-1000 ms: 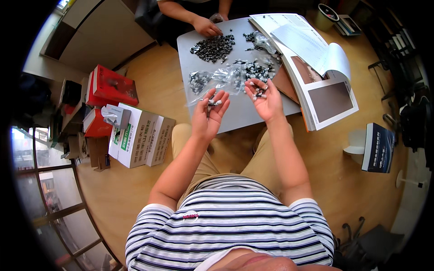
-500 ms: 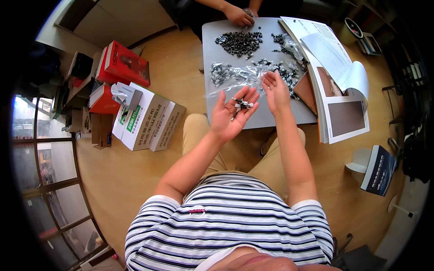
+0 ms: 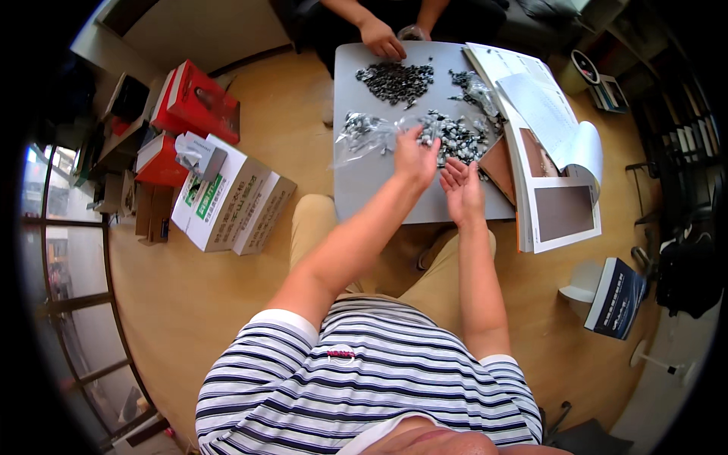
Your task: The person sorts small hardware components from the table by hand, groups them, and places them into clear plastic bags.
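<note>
Left hand (image 3: 415, 158) now forward at twelve o'clock, grip together over small metal parts (image 3: 455, 136) on counter (image 3: 364, 189); right hand (image 3: 462, 186) open-palmed.

An office or workroom: cardboard boxes (image 3: 227, 201), open binder (image 3: 550, 152), small grey table (image 3: 364, 182).

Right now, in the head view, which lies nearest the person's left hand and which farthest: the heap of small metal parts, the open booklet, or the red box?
From the left hand:
1. Heap of small metal parts, just beyond the fingers.
2. Open booklet, at the table's right edge.
3. Red box, on the floor far left.
</note>
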### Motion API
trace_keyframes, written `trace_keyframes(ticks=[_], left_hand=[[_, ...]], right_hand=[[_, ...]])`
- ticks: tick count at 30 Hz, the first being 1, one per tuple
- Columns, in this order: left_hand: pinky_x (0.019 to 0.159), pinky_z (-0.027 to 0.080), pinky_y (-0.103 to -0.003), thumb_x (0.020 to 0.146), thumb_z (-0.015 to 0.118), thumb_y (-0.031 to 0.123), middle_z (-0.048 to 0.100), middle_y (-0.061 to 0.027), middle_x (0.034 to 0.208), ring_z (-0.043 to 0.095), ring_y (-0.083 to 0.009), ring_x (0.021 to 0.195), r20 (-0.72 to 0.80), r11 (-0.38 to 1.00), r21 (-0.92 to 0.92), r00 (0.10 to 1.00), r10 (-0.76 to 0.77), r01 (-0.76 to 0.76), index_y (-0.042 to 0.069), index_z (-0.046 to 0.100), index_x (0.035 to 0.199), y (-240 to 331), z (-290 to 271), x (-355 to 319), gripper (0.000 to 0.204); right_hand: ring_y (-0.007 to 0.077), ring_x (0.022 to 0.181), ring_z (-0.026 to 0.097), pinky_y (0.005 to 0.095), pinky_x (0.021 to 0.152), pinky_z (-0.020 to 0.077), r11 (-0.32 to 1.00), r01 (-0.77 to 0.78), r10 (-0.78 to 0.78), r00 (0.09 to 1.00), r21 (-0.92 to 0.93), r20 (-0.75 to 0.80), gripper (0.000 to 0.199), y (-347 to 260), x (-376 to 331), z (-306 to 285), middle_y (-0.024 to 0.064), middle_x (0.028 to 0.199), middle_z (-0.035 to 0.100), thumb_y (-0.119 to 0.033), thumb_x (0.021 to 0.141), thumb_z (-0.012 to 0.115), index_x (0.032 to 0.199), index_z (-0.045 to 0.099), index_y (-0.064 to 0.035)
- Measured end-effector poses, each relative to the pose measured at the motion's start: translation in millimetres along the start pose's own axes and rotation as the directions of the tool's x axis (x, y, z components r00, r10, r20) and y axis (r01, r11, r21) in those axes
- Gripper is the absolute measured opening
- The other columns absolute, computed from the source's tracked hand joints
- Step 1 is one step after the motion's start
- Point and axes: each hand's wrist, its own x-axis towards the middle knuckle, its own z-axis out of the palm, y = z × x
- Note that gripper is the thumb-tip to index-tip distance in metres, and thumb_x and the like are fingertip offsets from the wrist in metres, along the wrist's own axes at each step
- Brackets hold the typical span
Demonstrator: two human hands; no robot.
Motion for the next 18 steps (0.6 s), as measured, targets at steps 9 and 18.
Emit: trace_keyframes(ticks=[9,18], left_hand=[[0.107,0.043,-0.047,0.097,0.056,0.017,0.036,-0.0230,0.144,0.045,-0.0353,0.129,-0.005,0.928,0.354,0.992,-0.127,0.120,-0.004,0.039,0.136,149,-19,-23,0.047],[0.053,0.042,-0.028,0.096,0.056,0.021,0.052,-0.0023,0.067,0.050,-0.0127,0.058,-0.524,0.682,0.728,0.588,0.616,-0.067,0.009,0.053,0.090,299,-444,-131,0.014]], right_hand=[[0.0340,0.121,0.053,0.0445,0.110,0.0388,0.990,-0.124,0.107,0.969,0.066,0.223,0.054,10,10,65,0.0214,0.121,0.057,-0.046,0.104,0.042,0.128,0.052,0.0008],[0.0302,0.121,0.057,0.0428,0.110,0.0412,0.975,-0.172,0.205,0.938,-0.138,0.280,0.036,-11,9,5,0.0180,0.128,0.061,-0.024,0.103,0.047,0.124,0.059,0.0027]])
